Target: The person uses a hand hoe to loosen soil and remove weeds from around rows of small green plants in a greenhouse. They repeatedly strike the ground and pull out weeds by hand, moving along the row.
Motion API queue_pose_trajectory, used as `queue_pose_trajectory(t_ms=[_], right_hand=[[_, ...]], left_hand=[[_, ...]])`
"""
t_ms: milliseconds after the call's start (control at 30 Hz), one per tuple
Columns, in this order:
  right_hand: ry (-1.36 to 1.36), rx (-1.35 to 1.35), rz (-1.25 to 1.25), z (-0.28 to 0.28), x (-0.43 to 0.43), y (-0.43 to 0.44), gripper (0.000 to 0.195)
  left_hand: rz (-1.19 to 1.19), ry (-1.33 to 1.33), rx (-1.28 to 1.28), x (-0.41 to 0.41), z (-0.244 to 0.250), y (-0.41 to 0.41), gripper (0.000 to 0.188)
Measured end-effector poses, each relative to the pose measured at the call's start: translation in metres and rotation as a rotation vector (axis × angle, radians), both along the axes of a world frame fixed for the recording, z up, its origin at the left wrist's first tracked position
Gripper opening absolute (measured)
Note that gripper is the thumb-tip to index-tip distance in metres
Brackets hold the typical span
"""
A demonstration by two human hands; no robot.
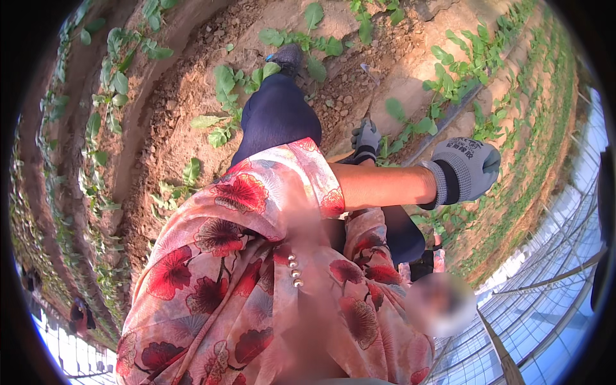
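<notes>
My right hand (367,138), in a grey knit work glove, grips the handle of a small hand hoe (370,94). Its thin shaft reaches away from me, with the pale blade (369,72) at the loose soil between leafy seedlings. Closer to me, my left forearm crosses over to the right. At its end, my left hand (464,168) is raised in a matching glove that bears dark writing. The fingers look curled, but the palm is turned away and any content is hidden. Broad-leaved green seedlings (457,72) grow just beyond the left hand.
My dark-trousered leg and shoe (288,58) stand among seedlings (225,84). A dark drip line (452,115) runs along the row at right. Another person (423,267) is close by at lower right. Metal greenhouse framing (553,274) curves along the right; more crop rows (103,120) lie left.
</notes>
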State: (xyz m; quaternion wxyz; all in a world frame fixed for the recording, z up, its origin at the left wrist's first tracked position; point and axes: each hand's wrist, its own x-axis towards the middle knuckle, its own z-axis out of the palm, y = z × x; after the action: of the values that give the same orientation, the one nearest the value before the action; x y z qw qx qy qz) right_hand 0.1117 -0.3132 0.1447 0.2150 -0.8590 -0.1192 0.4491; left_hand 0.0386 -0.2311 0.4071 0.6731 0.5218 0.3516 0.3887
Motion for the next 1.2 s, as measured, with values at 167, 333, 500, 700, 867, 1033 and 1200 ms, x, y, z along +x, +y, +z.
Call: queue_pose_trajectory(t_ms=[167,333,500,700,867,1033,1200], right_hand=[[0.028,0.292,-0.129,-0.009,-0.013,0.008,0.027],[0.147,-0.208,-0.135,-0.062,0.012,-0.026,0.023],[0.106,0.1,-0.147,-0.031,-0.015,0.008,0.028],[-0.023,0.23,-0.171,-0.029,0.018,0.054,0.028],[-0.041,0.062,-0.156,-0.043,0.022,0.05,0.028],[-0.141,0.255,-0.112,-0.043,0.019,0.038,0.029],[-0.097,-0.161,-0.018,-0.055,0.029,0.031,0.03]], left_hand=[[-0.014,0.018,-0.015,-0.003,0.001,0.003,0.021],[-0.016,-0.004,0.003,0.005,0.005,0.001,0.022],[0.026,0.037,-0.059,-0.003,-0.011,0.0,0.024],[-0.055,0.012,-0.054,0.001,0.004,0.003,0.025],[-0.029,-0.007,-0.052,0.003,-0.001,0.005,0.025],[0.025,-0.03,-0.042,0.0,-0.005,0.004,0.025],[-0.057,-0.014,-0.024,-0.002,-0.002,0.006,0.026]])
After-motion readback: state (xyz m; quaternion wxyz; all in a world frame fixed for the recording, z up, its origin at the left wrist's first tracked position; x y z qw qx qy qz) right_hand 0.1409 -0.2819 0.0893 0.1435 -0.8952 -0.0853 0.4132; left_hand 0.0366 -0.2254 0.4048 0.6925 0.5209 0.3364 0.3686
